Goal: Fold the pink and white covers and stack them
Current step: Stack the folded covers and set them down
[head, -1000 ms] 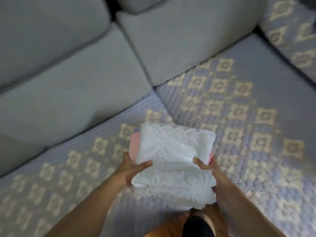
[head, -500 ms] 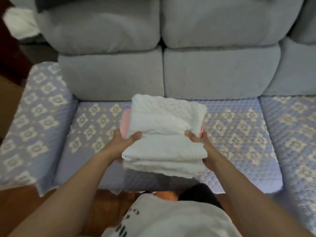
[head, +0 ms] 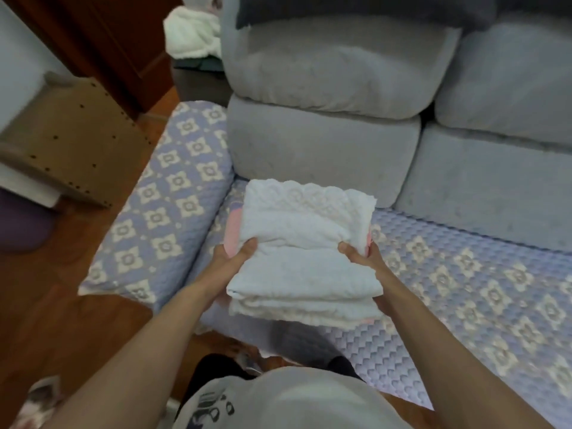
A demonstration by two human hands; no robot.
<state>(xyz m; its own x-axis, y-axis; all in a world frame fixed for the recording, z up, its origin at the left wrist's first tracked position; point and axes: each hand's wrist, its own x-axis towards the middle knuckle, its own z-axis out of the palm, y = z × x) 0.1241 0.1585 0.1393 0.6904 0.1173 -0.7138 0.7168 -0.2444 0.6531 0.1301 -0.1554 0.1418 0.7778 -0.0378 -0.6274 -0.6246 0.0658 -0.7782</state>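
Observation:
A folded white cover with a lace edge lies on top of a folded pink cover, of which only slim strips show at the left and right sides. Both are held as one stack in the air above the sofa seat. My left hand grips the stack's left side, thumb on top of the white cover. My right hand grips the right side in the same way. The fingers under the stack are hidden.
The sofa seat and armrest wear a lilac quilted cover with cream flowers. Grey back cushions rise behind. A cardboard box stands on the wooden floor at left. A white fluffy cloth lies behind the sofa.
The view has swung left, so the sofa's left armrest, the box and the floor now show. Both hands keep the same grip on the stack, held near the seat's left end.

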